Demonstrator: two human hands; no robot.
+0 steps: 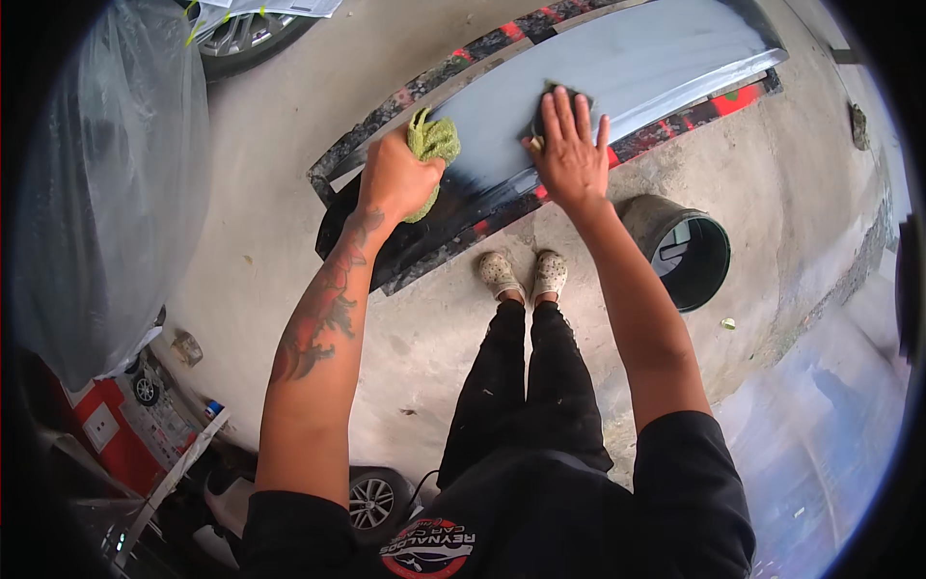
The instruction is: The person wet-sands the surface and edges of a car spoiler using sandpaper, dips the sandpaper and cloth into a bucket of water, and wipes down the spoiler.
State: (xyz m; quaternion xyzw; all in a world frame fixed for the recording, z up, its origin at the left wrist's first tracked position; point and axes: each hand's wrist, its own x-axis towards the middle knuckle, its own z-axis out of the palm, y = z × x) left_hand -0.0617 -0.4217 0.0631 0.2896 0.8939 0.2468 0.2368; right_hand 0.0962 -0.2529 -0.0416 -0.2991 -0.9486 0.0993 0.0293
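Floor: bare grey concrete floor (289, 125), stained and pitted, cracked along the right side.
Panel: a long grey car body panel (627, 58) lies flat across the floor's upper middle, resting on a dark, red-flecked mat (675, 125) that shows at its edges.
Bucket: a black round bucket (690, 256) stands just beside the panel's near edge.
Feet: a person's pale shoes (526, 275) stand on the concrete near the panel.
Wheel: a car wheel (241, 39) rests at the top left.
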